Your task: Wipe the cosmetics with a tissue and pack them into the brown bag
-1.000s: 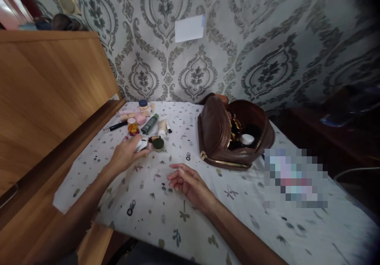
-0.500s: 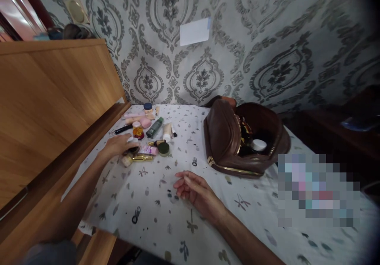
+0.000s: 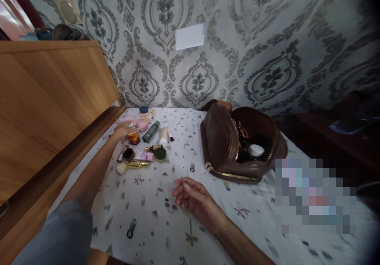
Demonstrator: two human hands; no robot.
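At the far left of the cloth, my left hand (image 3: pixel 122 131) reaches over the cosmetics, fingers stretched out by a small amber-red jar (image 3: pixel 134 139). Its fingertips are partly hidden, and I cannot make out anything held. Around it lie a pink sponge-like piece (image 3: pixel 142 126), a green bottle (image 3: pixel 151 131), a cream tube (image 3: pixel 163 135), a pink tube (image 3: pixel 144 156), a gold tube (image 3: pixel 138 164), a dark round pot (image 3: pixel 128 154) and a green-lidded jar (image 3: pixel 160 154). My right hand (image 3: pixel 194 197) hovers over the cloth, fingers loosely curled and apart, with nothing in it.
A brown leather bag (image 3: pixel 219 142) stands unzipped at the right, with a white round lid (image 3: pixel 256 150) and other items inside. A blue-lidded jar (image 3: pixel 144 112) sits at the back. A wooden panel (image 3: pixel 53 83) borders the left side. The patterned wall (image 3: pixel 166 71) rises behind.
My left hand has moved farther back, from the dark pot and pink tube to beside the amber-red jar. The right hand stays much the same. The view has shifted slightly.
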